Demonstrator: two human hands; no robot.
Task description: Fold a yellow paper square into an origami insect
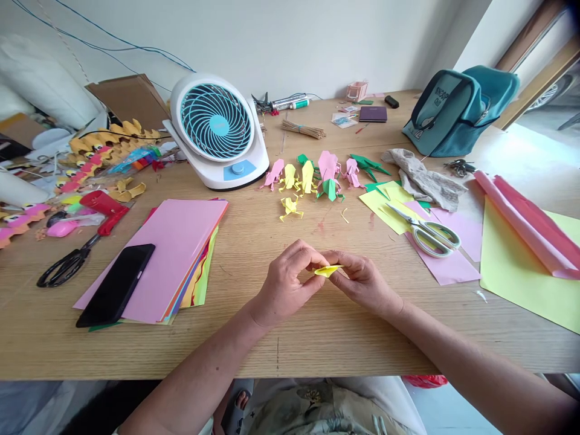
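Note:
Between both hands, just above the front middle of the table, is a small folded piece of yellow paper [327, 271]. My left hand [290, 281] pinches its left side with thumb and fingers. From the other side my right hand [362, 281] grips it, thumb below and fingers on top. The fingers hide part of the paper. Beyond the hands stands a cluster of folded paper figures in pink, yellow and green, among them a yellow paper frog [290, 208] and a green one [330, 190].
White-handled scissors [430, 237] lie on pink and yellow sheets to the right. On the left, a black phone [118, 284] rests on a stack of coloured paper [185, 241], near black-handled scissors [67, 266]. A fan [217, 130] and a teal bag [453, 115] stand farther back.

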